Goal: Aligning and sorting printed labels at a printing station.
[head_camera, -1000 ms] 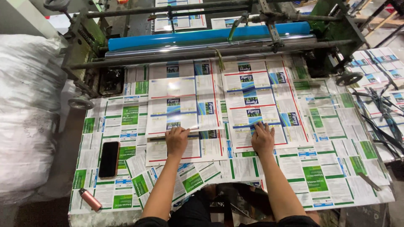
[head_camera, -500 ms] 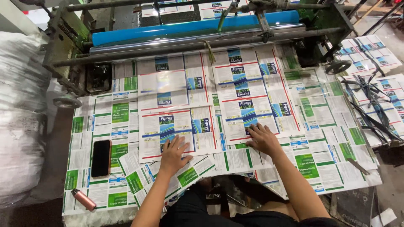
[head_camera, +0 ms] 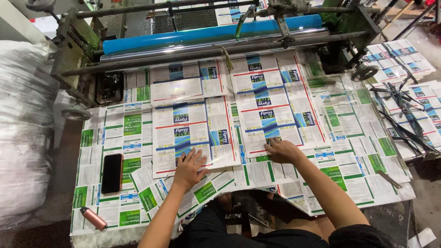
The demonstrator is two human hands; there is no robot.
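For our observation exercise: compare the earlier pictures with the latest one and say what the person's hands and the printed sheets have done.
The left hand has drawn its blue-printed sheet toward the body; the right hand came back less with its sheet. Both stay flat on the sheets, gripping nothing. The phone and pink lighter lie as before.

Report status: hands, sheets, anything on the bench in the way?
Left hand flat on left printed sheet; right hand flat on right printed sheet. No grip closed, both palms open. Black phone and pink lighter lie left, apart from hands.
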